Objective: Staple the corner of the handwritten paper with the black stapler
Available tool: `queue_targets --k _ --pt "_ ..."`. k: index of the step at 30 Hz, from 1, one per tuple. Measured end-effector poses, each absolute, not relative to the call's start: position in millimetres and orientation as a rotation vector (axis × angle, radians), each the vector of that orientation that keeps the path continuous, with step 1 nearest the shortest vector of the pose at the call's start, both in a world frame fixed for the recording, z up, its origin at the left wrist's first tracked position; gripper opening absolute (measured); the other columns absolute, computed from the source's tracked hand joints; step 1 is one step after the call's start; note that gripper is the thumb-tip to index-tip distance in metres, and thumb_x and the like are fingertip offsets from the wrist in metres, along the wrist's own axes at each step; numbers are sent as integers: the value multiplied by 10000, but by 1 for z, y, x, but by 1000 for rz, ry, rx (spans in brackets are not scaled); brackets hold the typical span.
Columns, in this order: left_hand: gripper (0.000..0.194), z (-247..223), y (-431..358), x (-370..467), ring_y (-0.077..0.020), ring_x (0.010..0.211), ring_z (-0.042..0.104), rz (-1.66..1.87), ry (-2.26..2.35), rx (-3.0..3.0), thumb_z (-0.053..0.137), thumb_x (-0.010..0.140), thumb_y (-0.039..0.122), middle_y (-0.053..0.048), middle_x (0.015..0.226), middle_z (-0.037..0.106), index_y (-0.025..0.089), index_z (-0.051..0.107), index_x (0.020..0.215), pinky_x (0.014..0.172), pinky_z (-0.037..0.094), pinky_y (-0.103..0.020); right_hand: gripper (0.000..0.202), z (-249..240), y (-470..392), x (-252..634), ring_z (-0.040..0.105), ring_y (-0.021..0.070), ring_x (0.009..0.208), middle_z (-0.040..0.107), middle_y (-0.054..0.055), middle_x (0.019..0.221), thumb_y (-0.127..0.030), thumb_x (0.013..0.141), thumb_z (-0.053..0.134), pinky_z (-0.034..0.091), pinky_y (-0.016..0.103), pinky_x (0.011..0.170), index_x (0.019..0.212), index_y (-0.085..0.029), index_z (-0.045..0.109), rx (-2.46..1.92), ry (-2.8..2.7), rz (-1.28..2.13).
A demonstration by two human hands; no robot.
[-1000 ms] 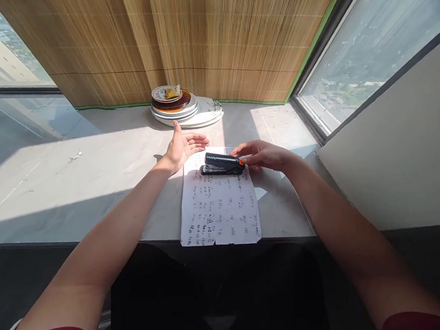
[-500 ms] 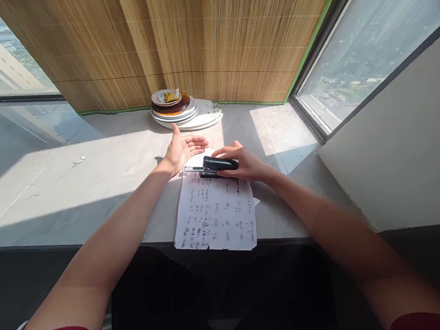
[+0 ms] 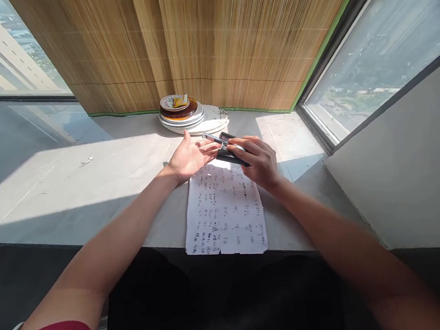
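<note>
A black stapler point(image 3: 232, 156) is held in my right hand point(image 3: 260, 161), its parts spread apart and its silver metal strip pointing toward the left. My left hand point(image 3: 189, 158) is palm up with the fingers spread; its fingertips reach just under the stapler's tip, and it grips nothing. Below both hands lies a white sheet of paper point(image 3: 226, 216) covered in handwriting, its ragged near edge at the front of the ledge.
A stack of plates point(image 3: 183, 121) with a small yellow packet point(image 3: 180, 101) on top stands behind the hands, before a bamboo blind point(image 3: 194, 44). Small bits point(image 3: 86, 162) lie on the grey ledge point(image 3: 127, 163) at left. Windows flank both sides.
My right hand has lifted and turned the stapler, so its metal strip now tilts up over my left fingers. The camera view has shifted slightly.
</note>
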State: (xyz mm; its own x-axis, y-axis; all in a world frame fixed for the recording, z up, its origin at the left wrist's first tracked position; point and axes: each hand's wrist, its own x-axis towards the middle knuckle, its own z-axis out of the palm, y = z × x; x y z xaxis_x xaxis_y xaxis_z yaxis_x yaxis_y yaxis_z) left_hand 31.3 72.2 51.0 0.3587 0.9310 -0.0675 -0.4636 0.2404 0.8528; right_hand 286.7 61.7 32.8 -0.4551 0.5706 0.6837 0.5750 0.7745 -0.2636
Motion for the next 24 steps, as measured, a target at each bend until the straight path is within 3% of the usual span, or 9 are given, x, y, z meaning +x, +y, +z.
queue_targets --k 7,12,14,18,21,24 --pt "390 44 73 35 -262 1359 680 1064 675 898 387 1176 294 -163 1257 784 128 740 1161 1233 513 -413 427 39 63 288 623 333 1320 757 -17 1397 -160 1053 606 504 543 1016 1357 -437 719 -842 -2345 -161" --pt "265 39 74 34 -234 1358 701 1139 785 934 504 1044 52 -140 1277 794 142 748 1095 1288 471 -429 261 44 62 288 655 325 1247 769 34 1310 -231 1045 605 522 544 1014 1214 -355 761 -899 -2089 34" --pt "268 38 75 32 -232 1306 733 1173 829 945 522 1012 13 -136 1265 803 148 733 1107 1279 477 -449 144 48 59 289 686 295 1107 770 59 1179 -331 1012 674 552 485 920 1126 -299 756 -889 -1983 229" --pt "154 37 77 30 -252 1157 793 1233 888 1069 645 1091 255 -155 1252 815 152 730 1167 1159 576 -457 259 51 51 288 611 190 798 695 18 898 -502 953 761 480 367 716 984 -248 717 -691 -2136 750" --pt "287 36 76 29 -241 969 826 1222 977 1209 824 986 438 -126 1143 843 182 787 1110 940 672 -397 269 48 49 283 583 174 796 684 8 880 -501 950 771 448 353 737 953 -240 706 -554 -2330 900" --pt "424 39 71 29 -215 755 797 1171 1015 1382 916 853 578 -118 972 845 174 833 955 692 663 -332 264 45 52 281 579 186 819 677 6 855 -497 963 771 456 360 784 932 -243 709 -522 -2429 860"
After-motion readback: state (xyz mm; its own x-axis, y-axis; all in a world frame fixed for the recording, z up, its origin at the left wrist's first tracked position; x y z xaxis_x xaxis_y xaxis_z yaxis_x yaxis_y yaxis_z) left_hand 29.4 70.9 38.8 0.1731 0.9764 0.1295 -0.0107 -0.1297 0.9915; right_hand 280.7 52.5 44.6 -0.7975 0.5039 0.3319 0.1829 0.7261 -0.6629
